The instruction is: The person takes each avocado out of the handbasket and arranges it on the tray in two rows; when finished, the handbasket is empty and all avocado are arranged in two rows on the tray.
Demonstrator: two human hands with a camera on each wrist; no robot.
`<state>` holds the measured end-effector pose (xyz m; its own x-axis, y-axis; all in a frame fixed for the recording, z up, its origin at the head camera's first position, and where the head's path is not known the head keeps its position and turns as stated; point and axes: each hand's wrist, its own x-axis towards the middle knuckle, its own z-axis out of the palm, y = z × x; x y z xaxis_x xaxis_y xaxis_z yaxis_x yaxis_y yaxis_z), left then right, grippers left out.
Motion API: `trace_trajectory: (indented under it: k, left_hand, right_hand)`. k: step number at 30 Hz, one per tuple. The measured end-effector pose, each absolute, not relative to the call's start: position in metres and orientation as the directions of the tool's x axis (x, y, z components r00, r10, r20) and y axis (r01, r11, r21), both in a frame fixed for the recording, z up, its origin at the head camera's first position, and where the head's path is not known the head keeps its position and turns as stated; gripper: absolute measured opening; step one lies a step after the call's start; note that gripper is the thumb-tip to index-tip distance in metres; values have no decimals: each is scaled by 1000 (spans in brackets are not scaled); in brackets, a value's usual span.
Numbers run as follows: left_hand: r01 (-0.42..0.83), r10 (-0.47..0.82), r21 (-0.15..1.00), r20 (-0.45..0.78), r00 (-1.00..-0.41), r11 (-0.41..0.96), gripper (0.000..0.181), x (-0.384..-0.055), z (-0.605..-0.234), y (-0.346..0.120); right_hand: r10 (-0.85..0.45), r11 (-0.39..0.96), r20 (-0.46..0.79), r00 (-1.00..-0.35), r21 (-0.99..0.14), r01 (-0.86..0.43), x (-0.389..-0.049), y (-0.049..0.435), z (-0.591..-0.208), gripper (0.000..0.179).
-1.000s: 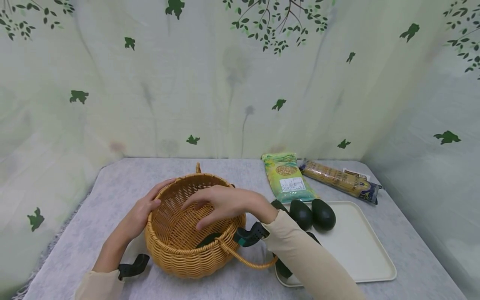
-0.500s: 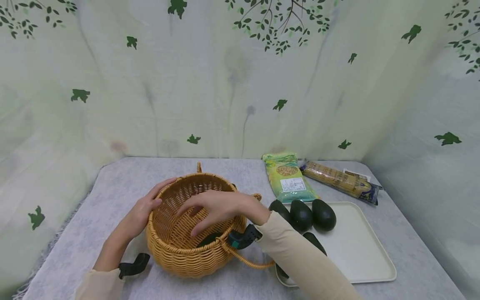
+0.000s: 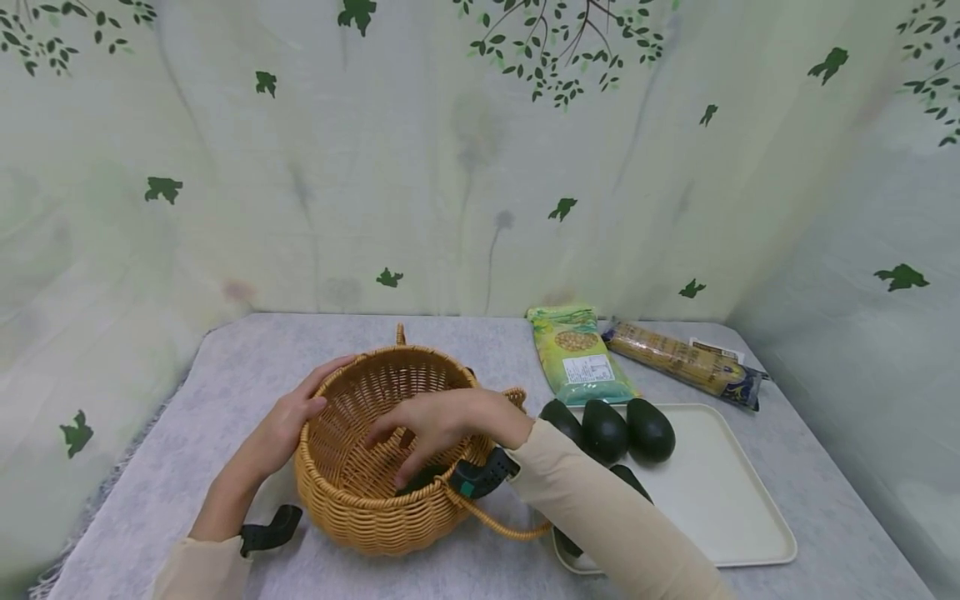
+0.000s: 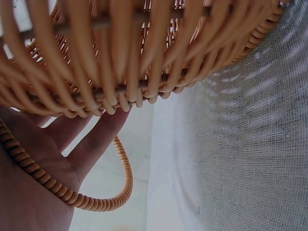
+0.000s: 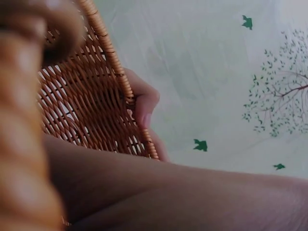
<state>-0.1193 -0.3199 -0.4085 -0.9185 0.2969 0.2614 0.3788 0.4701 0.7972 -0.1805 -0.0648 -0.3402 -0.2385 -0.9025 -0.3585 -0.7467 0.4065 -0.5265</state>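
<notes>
My left hand [image 3: 283, 423] holds the wicker basket [image 3: 367, 527] by its left rim, thumb hooked over the edge. The right wrist view shows that thumb [image 5: 146, 107] inside the rim, while the left wrist view has the fingers [image 4: 98, 139] against the outer weave. Inside the basket is my right hand [image 3: 438, 421], palm down, fingers loosely bent and spread from the thumb. Its thumb tip overlaps a dark avocado [image 3: 422, 481] at the basket's near right side. Most of that avocado is hidden by the hand and rim.
Several dark avocados [image 3: 651, 430] lie on a white tray [image 3: 720, 500] to the right, partly under my right forearm. Behind stand a green bag of beans [image 3: 579, 354] and a pack of pasta [image 3: 682, 361]. A basket handle [image 3: 498, 525] droops toward the tray.
My right hand first shifted slightly left, then dipped deeper into the basket, its thumb coming down over the avocado. The left hand keeps its hold on the rim.
</notes>
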Motion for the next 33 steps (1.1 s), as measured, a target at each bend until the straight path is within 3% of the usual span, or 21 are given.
trace_trajectory:
  k: [17,20,27,33]
  left_hand:
    - [392,305,801,274,-912,453,53,-120,-410,-321]
    - [391,307,804,273,-912,449,53,-120,-410,-321]
    - [385,301,798,267,-915,464,53,-120,-409,-320]
    - [386,304,793,265,-915,471,53,-120,-410,-321]
  right_hand:
    - [-843,468,-486,-230,-454,-758,-178,-69,-341,67]
    - [-828,491,-492,-268,-407,-770,-175,-70,-341,65]
    - [-801,568,-404,-442,-279,-774,-174,-73,-343,47]
    - [-822,545,-375,-429,-301,-782,-176,-73,-344,49]
